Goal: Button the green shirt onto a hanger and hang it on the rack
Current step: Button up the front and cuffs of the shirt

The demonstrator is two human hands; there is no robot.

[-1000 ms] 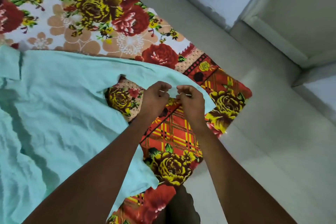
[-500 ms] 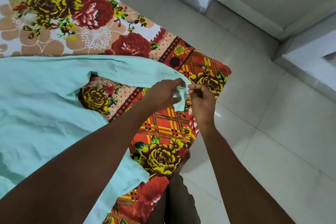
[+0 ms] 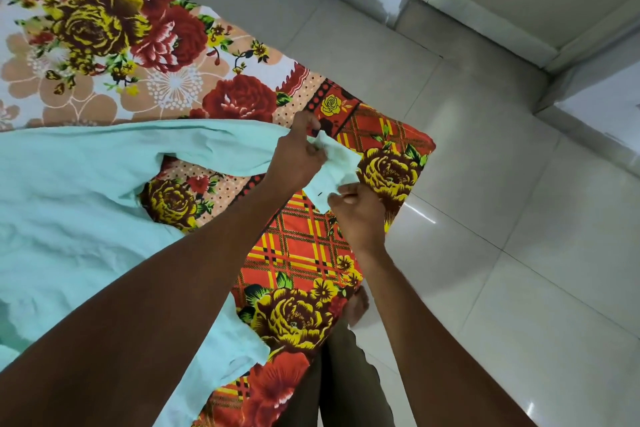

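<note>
A floral bedsheet [image 3: 104, 31] runs from 11 toward 5 o'clock; grey floor tiles [image 3: 519, 270] fill 3 o'clock. The green shirt [image 3: 69, 201] lies at 9 o'clock. The left hand [image 3: 299, 158] and right hand [image 3: 356, 211] pinch its cuff [image 3: 334, 170].

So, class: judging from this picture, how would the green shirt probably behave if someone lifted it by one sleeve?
The green shirt is probably floppy: it lies wrinkled and follows the bedspread beneath. It likely weighs little, since the left hand and right hand hold the cuff up with a fingertip pinch. It would probably drape and sag.
</note>
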